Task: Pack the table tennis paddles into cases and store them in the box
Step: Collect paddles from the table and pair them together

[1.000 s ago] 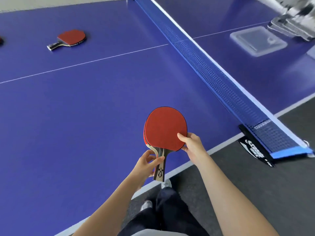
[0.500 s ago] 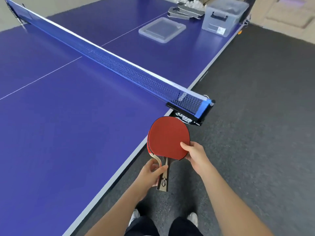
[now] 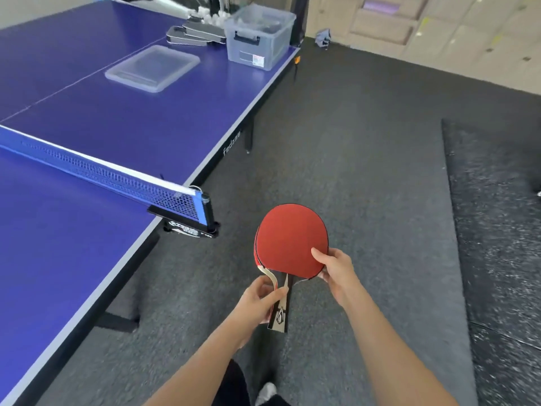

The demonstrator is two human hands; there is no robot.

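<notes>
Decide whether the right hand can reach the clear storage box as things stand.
Probably not: the right hand grips the paddles, and the box stands far ahead on the table, well beyond reach.

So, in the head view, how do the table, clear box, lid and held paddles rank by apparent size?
1. table
2-3. paddles and box look alike; the paddles are nearer, so unranked
4. lid

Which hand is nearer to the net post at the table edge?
Left. The left hand grips the paddles by their handles, right of the net post and nearer the camera; the right hand pinches the red blade's edge, farther right across the paddles.
</notes>
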